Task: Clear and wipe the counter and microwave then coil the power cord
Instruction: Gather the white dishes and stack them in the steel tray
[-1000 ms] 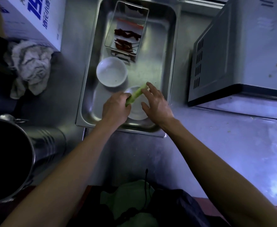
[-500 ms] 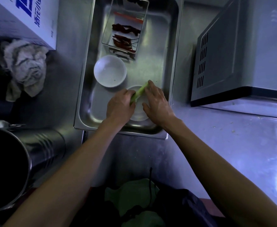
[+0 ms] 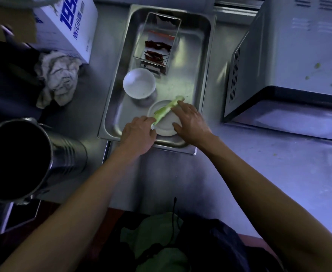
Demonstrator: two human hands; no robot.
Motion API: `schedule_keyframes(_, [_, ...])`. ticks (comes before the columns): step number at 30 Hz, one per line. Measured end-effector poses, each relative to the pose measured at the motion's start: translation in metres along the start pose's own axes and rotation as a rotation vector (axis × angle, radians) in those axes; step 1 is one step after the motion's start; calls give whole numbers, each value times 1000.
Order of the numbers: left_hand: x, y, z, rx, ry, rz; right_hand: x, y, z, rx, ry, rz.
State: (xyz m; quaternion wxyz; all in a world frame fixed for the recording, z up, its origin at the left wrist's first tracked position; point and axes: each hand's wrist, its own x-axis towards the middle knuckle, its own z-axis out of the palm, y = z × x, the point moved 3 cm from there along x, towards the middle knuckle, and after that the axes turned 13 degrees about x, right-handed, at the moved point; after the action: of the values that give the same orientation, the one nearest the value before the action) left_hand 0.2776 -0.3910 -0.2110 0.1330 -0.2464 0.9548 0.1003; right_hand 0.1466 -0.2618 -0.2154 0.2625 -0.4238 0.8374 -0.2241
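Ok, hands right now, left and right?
Left hand: pinching the near end of the green stalk.
Right hand: open, fingers resting against the stalk.

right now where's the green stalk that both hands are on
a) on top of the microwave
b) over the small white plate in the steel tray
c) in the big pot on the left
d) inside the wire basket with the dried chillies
b: the green stalk lies slanted across the small white plate inside the steel tray, with the left hand at its near end and the right hand beside it.

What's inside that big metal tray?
The metal tray holds a wire basket of dried chillies, a white bowl and a small plate under a green stalk. Hands hide part of the plate.
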Motion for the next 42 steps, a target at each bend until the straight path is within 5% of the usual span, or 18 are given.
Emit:
schedule_keyframes(13, [-73, 19, -18, 65, 39, 71, -94, -21, -19, 12, 90, 1])
schedule_keyframes(27, [-126, 27, -35, 46, 152, 261, -237, -48, -15, -9, 367, 248])
schedule_keyframes(42, [-184, 155, -18, 126, 126, 608, -379, -14, -11, -8, 528, 461])
